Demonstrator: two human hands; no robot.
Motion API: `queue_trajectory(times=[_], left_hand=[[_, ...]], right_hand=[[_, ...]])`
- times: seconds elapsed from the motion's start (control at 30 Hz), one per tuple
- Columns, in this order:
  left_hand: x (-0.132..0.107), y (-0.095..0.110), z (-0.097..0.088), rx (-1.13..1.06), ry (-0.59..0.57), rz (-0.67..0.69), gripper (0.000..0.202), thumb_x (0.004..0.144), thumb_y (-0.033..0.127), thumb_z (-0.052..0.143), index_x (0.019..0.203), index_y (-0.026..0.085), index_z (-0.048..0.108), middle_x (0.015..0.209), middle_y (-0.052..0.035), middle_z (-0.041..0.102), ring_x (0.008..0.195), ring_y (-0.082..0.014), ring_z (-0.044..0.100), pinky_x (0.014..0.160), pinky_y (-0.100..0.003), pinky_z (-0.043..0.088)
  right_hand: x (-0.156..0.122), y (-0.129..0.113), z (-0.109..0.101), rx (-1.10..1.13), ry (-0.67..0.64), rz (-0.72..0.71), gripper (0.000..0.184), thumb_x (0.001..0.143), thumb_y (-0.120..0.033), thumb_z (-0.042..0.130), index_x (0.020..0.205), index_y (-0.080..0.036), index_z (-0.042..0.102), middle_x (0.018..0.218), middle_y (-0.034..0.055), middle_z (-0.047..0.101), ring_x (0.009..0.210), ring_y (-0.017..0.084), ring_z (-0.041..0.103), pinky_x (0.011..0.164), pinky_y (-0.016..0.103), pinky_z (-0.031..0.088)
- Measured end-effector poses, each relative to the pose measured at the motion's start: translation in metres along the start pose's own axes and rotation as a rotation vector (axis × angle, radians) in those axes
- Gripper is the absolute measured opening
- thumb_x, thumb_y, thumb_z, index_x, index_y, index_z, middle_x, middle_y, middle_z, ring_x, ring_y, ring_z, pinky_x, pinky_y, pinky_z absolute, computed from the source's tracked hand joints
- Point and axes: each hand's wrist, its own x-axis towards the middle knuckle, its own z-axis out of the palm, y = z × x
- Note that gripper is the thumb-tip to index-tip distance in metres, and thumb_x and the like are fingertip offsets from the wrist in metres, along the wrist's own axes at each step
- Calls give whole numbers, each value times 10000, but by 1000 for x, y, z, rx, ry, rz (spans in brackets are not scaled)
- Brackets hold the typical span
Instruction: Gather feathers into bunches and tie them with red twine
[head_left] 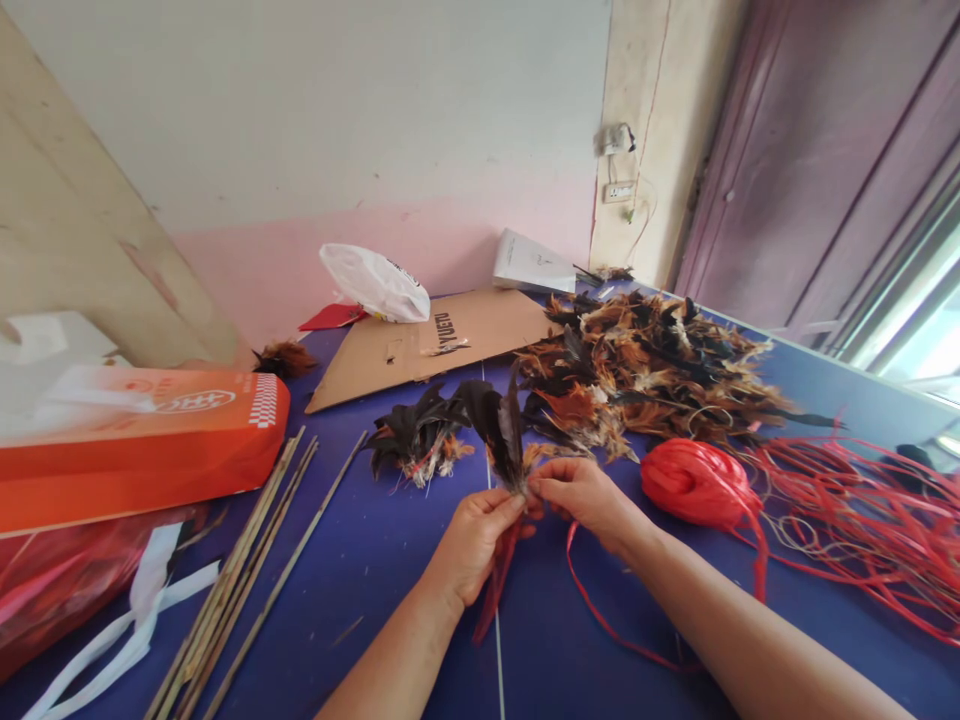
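Near the middle of the blue table, my left hand (480, 540) is closed around the base of a bunch of black feathers (504, 430), which points up and away from me. A red plastic ribbon end (496, 590) hangs below that fist. Just to the right, my right hand (581, 495) pinches red ribbon (581, 580) close to the feather base, and the strand loops down onto the table. Its fingertips partly hide the wrapped spot. A second bundle of dark feathers (420, 430) lies to the left, beyond my hands.
A large feather pile (660, 370) covers the back right. A red ribbon ball (697, 482) and tangled red strands (870, 520) lie on the right. Thin sticks (240, 570) and an orange bag (142, 440) occupy the left. Flat cardboard (420, 340) and a white box (534, 262) are behind.
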Motion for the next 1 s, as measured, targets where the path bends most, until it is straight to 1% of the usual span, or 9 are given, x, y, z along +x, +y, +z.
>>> queue_trajectory(times=[0.1, 0.27, 0.4, 0.57, 0.7, 0.8, 0.87, 1.0], left_hand=[[1, 0, -2, -45, 33, -19, 179, 673, 227, 665, 800, 103, 687, 786, -101, 681, 739, -158, 612, 648, -234, 474], [4, 0, -4, -103, 115, -33, 155, 662, 201, 676, 774, 95, 686, 801, -91, 679, 753, -149, 611, 662, -225, 487], [4, -1, -3, -142, 139, -31, 133, 671, 174, 668, 774, 91, 684, 787, -83, 680, 753, -145, 610, 674, -229, 493], [4, 0, -3, -176, 175, -25, 100, 665, 142, 666, 755, 101, 683, 775, -76, 682, 739, -141, 613, 670, -228, 497], [4, -1, -4, -211, 174, -24, 81, 663, 132, 665, 736, 102, 683, 752, -73, 685, 717, -137, 616, 668, -226, 494], [4, -2, -4, -241, 177, -27, 85, 648, 127, 677, 728, 101, 683, 760, -69, 690, 709, -135, 618, 670, -229, 492], [4, -2, -3, -253, 182, -25, 92, 638, 126, 686, 727, 101, 682, 763, -65, 692, 706, -132, 618, 672, -227, 489], [3, -1, 0, -258, 157, -20, 112, 648, 140, 683, 750, 94, 682, 760, -72, 695, 710, -128, 619, 674, -214, 478]], right_hand=[[2, 2, -4, -51, 6, -14, 159, 639, -290, 600, 678, -141, 640, 538, -14, 557, 431, 54, 365, 420, 202, 254], [6, 8, -11, -92, 2, -26, 164, 635, -269, 596, 729, -157, 670, 473, -37, 477, 413, 56, 324, 413, 204, 238], [7, 9, -11, -92, -16, -42, 174, 638, -270, 590, 748, -167, 676, 507, -26, 509, 418, 56, 326, 414, 204, 247], [6, 6, -9, -52, -17, -14, 144, 624, -260, 600, 706, -156, 656, 455, -43, 460, 400, 52, 316, 404, 202, 244], [6, 6, -8, 26, -15, 17, 125, 597, -261, 622, 655, -151, 606, 422, -63, 428, 384, 45, 317, 394, 194, 246], [6, 8, -8, 119, -18, 49, 162, 582, -269, 643, 658, -159, 552, 430, -68, 444, 386, 47, 357, 391, 185, 264], [5, 9, -6, 175, -40, 57, 195, 589, -286, 651, 684, -161, 536, 464, -57, 484, 409, 53, 398, 399, 179, 283], [2, 9, -1, 205, -75, -1, 234, 614, -321, 657, 747, -152, 566, 638, -10, 594, 473, 47, 436, 435, 173, 306]])
